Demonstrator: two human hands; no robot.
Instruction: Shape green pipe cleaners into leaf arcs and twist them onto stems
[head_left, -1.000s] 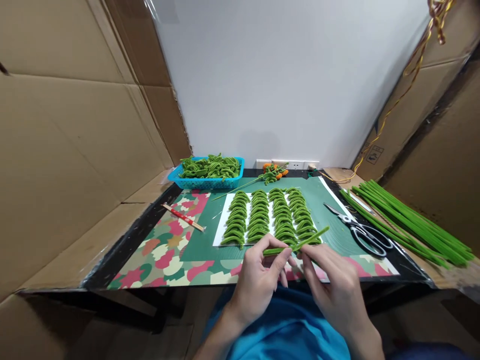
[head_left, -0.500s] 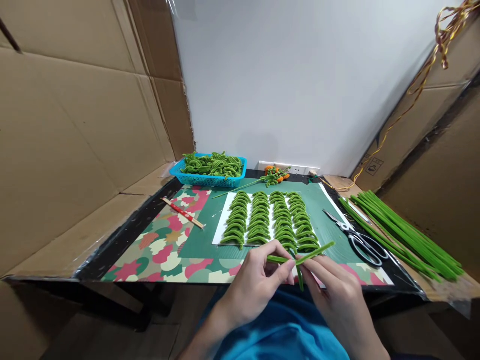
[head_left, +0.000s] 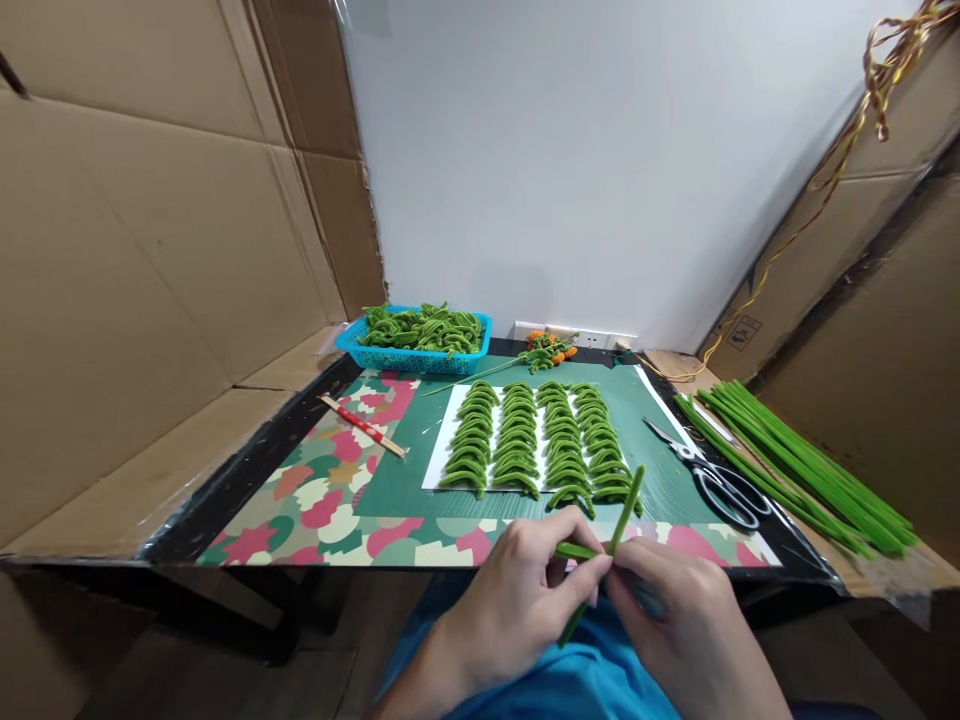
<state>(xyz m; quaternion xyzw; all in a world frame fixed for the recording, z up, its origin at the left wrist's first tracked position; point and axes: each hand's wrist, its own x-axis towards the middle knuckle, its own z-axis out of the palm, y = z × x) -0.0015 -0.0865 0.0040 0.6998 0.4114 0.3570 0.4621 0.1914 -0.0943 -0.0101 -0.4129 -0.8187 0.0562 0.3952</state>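
Note:
Both hands meet at the table's front edge over green pipe cleaner pieces [head_left: 628, 508]. My left hand [head_left: 529, 578] pinches them between thumb and fingers. Fingertips of my right hand [head_left: 679, 600] are closed on the same pieces, right at the crossing. One end sticks up and slightly right, a bent part shows inside the left hand, and another end points down below the thumbs. Just beyond lie four-sided rows of curved green pipe cleaner leaves [head_left: 517, 440] on a white sheet [head_left: 440, 447]. The exact crossing is hidden by the fingertips.
Scissors [head_left: 724, 485] and long green pipe cleaners [head_left: 814, 460] lie at the right. A blue basket [head_left: 412, 360] of green pieces stands at the back left. Chopsticks in a red wrapper [head_left: 364, 427] lie left; an orange-and-green pipe cleaner piece [head_left: 551, 350] lies near the power strip [head_left: 600, 340].
Both hands have shifted slightly down and right. The protruding pipe cleaner end has swung from pointing right to pointing upward, and the lower end now slants left.

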